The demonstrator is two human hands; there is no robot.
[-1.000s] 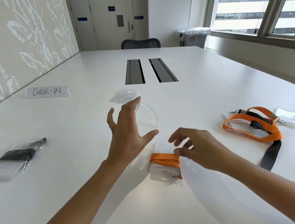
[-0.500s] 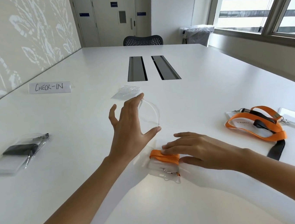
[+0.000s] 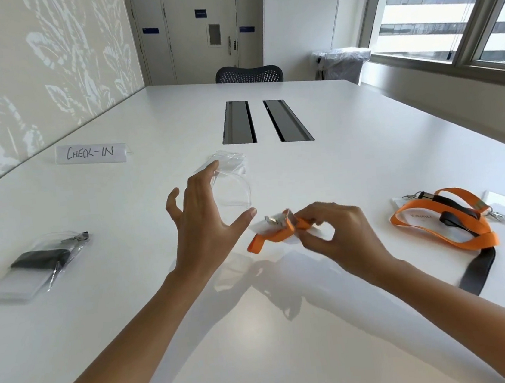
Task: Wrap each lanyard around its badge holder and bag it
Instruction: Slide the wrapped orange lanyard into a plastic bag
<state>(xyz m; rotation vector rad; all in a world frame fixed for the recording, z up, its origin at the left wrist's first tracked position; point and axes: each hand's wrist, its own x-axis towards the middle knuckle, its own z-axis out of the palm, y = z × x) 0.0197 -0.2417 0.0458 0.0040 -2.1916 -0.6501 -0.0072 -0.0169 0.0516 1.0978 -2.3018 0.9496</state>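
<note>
My left hand (image 3: 204,219) holds a clear plastic bag (image 3: 233,190) between index fingertip and thumb, its mouth spread and facing right. My right hand (image 3: 337,232) pinches a badge holder wrapped in an orange lanyard (image 3: 276,232), lifted off the white table (image 3: 261,332) just right of the bag's mouth. One end of the orange strap hangs loose at the lower left of the bundle. A metal clip shows on top of it.
A sealed bag with a black-lanyard badge (image 3: 38,267) lies at the left. Loose orange and black lanyards with badge holders (image 3: 450,222) lie at the right. More clear bags (image 3: 228,159) lie beyond my left hand, a "CHECK-IN" sign (image 3: 91,153) farther back.
My right hand has picked the orange-wrapped badge up off the table and raised it toward the bag. My left hand has kept the bag held spread.
</note>
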